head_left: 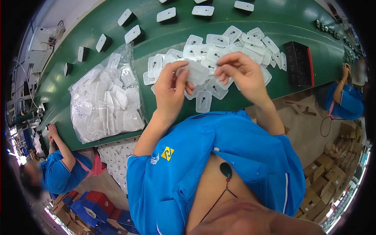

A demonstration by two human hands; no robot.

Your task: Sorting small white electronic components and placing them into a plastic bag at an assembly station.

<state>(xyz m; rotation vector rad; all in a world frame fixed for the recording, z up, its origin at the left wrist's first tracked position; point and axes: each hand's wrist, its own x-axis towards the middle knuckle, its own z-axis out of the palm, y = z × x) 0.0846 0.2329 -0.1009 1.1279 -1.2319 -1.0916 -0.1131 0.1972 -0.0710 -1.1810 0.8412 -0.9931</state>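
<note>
My left hand (170,88) is closed on a translucent white plastic cover (197,73), gripped between thumb and fingers above a pile. My right hand (246,76) hovers just right of that cover, its fingers loosely curled with thumb and forefinger a little apart. Nothing can be made out between them. Beneath both hands lies a loose heap of similar rounded rectangular plastic covers (203,101), many showing a small dark keyhole-like mark. The cover in my left hand is slightly blurred, and fingers hide part of it.
A clear bag (107,102) full of white pieces lies left on the green table (156,37). A black box with a red edge (299,64) stands right. White-topped dark blocks (166,14) line the far side. Co-workers sit left (62,168) and right (346,98).
</note>
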